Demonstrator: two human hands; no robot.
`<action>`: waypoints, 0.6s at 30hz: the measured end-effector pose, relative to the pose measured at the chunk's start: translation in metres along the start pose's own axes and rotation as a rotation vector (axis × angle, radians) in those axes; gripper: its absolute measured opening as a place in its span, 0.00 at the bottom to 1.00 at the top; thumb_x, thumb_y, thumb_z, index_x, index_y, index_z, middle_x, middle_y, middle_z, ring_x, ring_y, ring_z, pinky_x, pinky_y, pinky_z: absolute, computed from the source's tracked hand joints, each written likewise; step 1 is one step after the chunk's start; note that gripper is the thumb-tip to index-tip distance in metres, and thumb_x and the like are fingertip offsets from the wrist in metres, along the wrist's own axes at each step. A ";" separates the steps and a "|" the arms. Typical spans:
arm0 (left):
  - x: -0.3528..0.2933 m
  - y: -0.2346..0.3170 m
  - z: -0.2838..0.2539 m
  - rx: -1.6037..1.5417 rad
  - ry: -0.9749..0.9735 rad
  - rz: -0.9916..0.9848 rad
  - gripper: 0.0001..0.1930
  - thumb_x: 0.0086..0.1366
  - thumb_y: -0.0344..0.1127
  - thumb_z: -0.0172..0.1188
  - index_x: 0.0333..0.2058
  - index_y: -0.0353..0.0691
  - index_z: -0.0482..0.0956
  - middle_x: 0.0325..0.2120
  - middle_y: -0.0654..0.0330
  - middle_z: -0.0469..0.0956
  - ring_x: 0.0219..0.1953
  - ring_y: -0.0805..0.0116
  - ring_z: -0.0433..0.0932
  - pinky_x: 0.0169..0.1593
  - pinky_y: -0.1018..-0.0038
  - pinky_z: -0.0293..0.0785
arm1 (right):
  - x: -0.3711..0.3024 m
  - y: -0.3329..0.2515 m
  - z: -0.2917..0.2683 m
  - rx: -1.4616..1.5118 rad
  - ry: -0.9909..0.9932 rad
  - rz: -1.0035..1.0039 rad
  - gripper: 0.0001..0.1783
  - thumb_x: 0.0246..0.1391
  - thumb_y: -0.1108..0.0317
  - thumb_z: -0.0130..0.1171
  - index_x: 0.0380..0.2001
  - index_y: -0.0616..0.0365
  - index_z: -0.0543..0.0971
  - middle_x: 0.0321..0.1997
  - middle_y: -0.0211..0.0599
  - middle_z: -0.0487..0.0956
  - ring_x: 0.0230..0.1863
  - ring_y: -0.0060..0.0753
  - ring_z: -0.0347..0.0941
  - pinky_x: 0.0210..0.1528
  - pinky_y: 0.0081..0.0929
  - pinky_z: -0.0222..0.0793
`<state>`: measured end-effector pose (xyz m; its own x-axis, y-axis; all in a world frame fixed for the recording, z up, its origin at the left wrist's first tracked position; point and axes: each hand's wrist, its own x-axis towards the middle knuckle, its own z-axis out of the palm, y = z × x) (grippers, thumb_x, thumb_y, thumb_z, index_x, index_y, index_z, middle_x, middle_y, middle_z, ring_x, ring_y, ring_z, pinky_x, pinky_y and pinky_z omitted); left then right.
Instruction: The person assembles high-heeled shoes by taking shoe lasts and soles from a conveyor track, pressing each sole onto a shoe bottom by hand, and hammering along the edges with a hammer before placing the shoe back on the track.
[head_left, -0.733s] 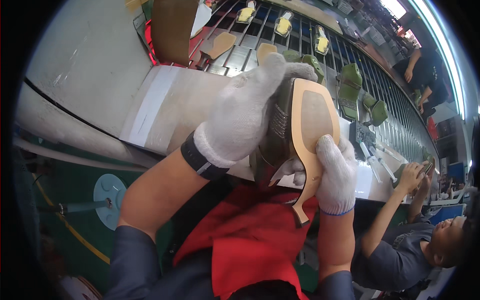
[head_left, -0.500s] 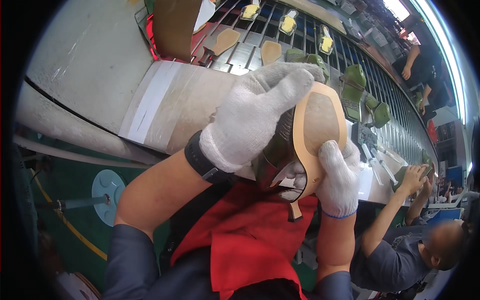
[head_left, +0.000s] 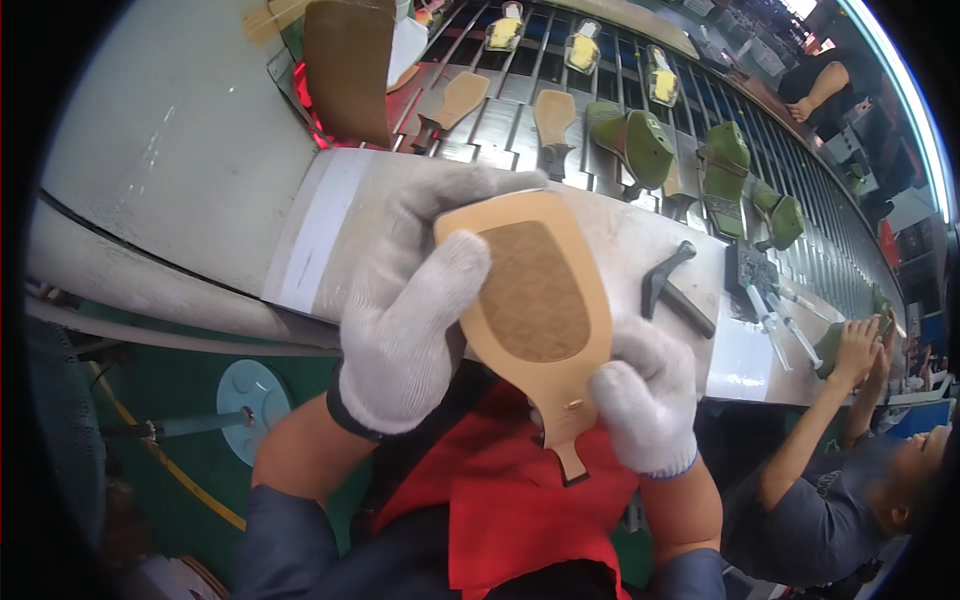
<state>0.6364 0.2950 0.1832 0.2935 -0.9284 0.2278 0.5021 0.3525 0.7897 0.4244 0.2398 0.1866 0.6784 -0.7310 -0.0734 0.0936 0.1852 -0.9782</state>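
A high-heeled shoe (head_left: 535,290) is held up before me with its tan sole turned to view. The sole's broad front has a darker brown, diamond-patterned inset, and its narrow heel points down toward my red apron. My gloved left hand (head_left: 400,320) grips the broad toe end, thumb on the sole and fingers behind it. My gloved right hand (head_left: 650,400) is closed round the edge near the heel, its thumb beside the sole's narrow part. The upper side of the shoe is hidden. On the bench right of the shoe lies a hammer (head_left: 685,300).
Tan soles (head_left: 463,98) and green shoe lasts (head_left: 650,150) stand along the metal conveyor (head_left: 510,130) beyond the bench (head_left: 340,240). Syringes (head_left: 770,325) lie by a dark block (head_left: 748,268) at right. A co-worker (head_left: 800,490) handles a green piece there.
The shoe has turned so its sole faces me more fully and has moved left. My left hand has shifted down and left, uncovering the hammer and more of the conveyor.
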 end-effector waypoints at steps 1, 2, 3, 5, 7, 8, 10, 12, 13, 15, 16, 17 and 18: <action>-0.008 0.005 -0.001 0.036 0.065 -0.020 0.23 0.78 0.25 0.53 0.69 0.31 0.66 0.63 0.48 0.76 0.64 0.62 0.78 0.71 0.62 0.74 | 0.000 0.000 0.003 -0.268 -0.016 -0.085 0.19 0.67 0.67 0.65 0.53 0.72 0.83 0.36 0.43 0.89 0.32 0.29 0.87 0.36 0.29 0.83; -0.014 0.010 -0.001 0.072 0.131 -0.039 0.23 0.78 0.24 0.52 0.69 0.31 0.66 0.63 0.49 0.77 0.64 0.62 0.78 0.71 0.62 0.74 | 0.000 -0.001 0.007 -0.536 -0.031 -0.174 0.18 0.66 0.68 0.65 0.52 0.71 0.84 0.34 0.43 0.89 0.31 0.28 0.87 0.35 0.29 0.81; -0.017 0.019 0.002 0.205 0.196 -0.069 0.26 0.76 0.26 0.58 0.69 0.30 0.65 0.61 0.49 0.76 0.63 0.63 0.78 0.69 0.63 0.75 | -0.001 -0.004 0.018 -0.569 0.021 -0.178 0.12 0.64 0.68 0.67 0.45 0.67 0.86 0.30 0.43 0.87 0.27 0.34 0.86 0.31 0.31 0.78; -0.027 0.029 -0.006 0.447 0.160 -0.036 0.30 0.73 0.29 0.64 0.69 0.29 0.65 0.60 0.50 0.76 0.63 0.63 0.78 0.68 0.64 0.75 | 0.003 -0.002 0.030 -0.647 -0.009 -0.310 0.10 0.64 0.68 0.69 0.42 0.65 0.87 0.27 0.43 0.85 0.25 0.39 0.85 0.29 0.34 0.77; -0.037 0.030 -0.018 0.744 0.197 -0.025 0.49 0.59 0.39 0.81 0.72 0.28 0.62 0.59 0.49 0.76 0.64 0.60 0.77 0.69 0.62 0.75 | 0.008 0.006 0.043 -0.714 -0.016 -0.420 0.09 0.62 0.66 0.73 0.33 0.60 0.86 0.21 0.43 0.79 0.21 0.49 0.80 0.26 0.40 0.74; -0.041 0.032 -0.021 0.762 0.203 -0.029 0.49 0.59 0.39 0.81 0.72 0.28 0.62 0.59 0.49 0.76 0.64 0.60 0.77 0.69 0.62 0.75 | 0.010 0.008 0.045 -0.695 -0.020 -0.422 0.09 0.62 0.66 0.73 0.33 0.60 0.86 0.21 0.43 0.79 0.21 0.49 0.80 0.26 0.40 0.74; -0.048 0.034 -0.024 0.826 0.198 -0.088 0.53 0.56 0.37 0.84 0.73 0.29 0.60 0.59 0.49 0.75 0.62 0.59 0.79 0.66 0.62 0.79 | 0.011 0.008 0.046 -0.658 -0.095 -0.347 0.09 0.62 0.67 0.73 0.31 0.59 0.85 0.20 0.43 0.78 0.20 0.47 0.79 0.25 0.39 0.74; -0.052 0.030 -0.025 0.827 0.215 -0.045 0.54 0.54 0.35 0.86 0.73 0.30 0.59 0.59 0.48 0.75 0.61 0.58 0.80 0.65 0.62 0.81 | 0.011 0.007 0.047 -0.651 -0.101 -0.337 0.09 0.62 0.67 0.72 0.30 0.59 0.85 0.20 0.42 0.78 0.20 0.47 0.80 0.25 0.38 0.74; -0.054 0.030 -0.023 0.753 0.249 -0.048 0.54 0.54 0.35 0.86 0.72 0.30 0.60 0.59 0.49 0.75 0.61 0.58 0.80 0.65 0.62 0.81 | 0.012 0.007 0.049 -0.664 -0.105 -0.331 0.09 0.62 0.67 0.72 0.29 0.59 0.84 0.21 0.42 0.78 0.21 0.46 0.80 0.25 0.38 0.73; -0.058 0.030 -0.022 0.673 0.285 -0.050 0.54 0.54 0.35 0.86 0.72 0.31 0.60 0.58 0.49 0.75 0.62 0.58 0.80 0.65 0.61 0.81 | 0.012 0.012 0.054 -0.656 -0.105 -0.340 0.09 0.62 0.67 0.72 0.29 0.59 0.85 0.21 0.42 0.79 0.21 0.46 0.80 0.25 0.37 0.73; -0.058 0.030 -0.021 0.665 0.293 -0.050 0.54 0.54 0.35 0.86 0.72 0.31 0.60 0.58 0.50 0.75 0.62 0.57 0.80 0.65 0.61 0.81 | 0.013 0.013 0.053 -0.638 -0.097 -0.351 0.09 0.62 0.68 0.71 0.29 0.59 0.85 0.21 0.42 0.79 0.21 0.46 0.80 0.25 0.37 0.73; -0.057 0.030 -0.020 0.657 0.301 -0.049 0.54 0.54 0.35 0.86 0.72 0.32 0.60 0.57 0.50 0.75 0.62 0.57 0.80 0.65 0.61 0.81 | 0.013 0.015 0.053 -0.638 -0.094 -0.349 0.09 0.62 0.68 0.71 0.29 0.59 0.85 0.21 0.42 0.79 0.21 0.46 0.80 0.25 0.37 0.73; -0.057 0.029 -0.019 0.657 0.299 -0.051 0.54 0.54 0.35 0.86 0.72 0.32 0.60 0.57 0.50 0.75 0.62 0.57 0.80 0.65 0.61 0.81 | 0.013 0.016 0.053 -0.640 -0.077 -0.368 0.08 0.61 0.68 0.71 0.30 0.60 0.85 0.21 0.42 0.79 0.21 0.46 0.80 0.25 0.37 0.73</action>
<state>0.6498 0.3605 0.1825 0.5400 -0.8368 0.0899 -0.0435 0.0789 0.9959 0.4738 0.2681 0.1807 0.7366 -0.6191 0.2721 -0.1021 -0.4995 -0.8603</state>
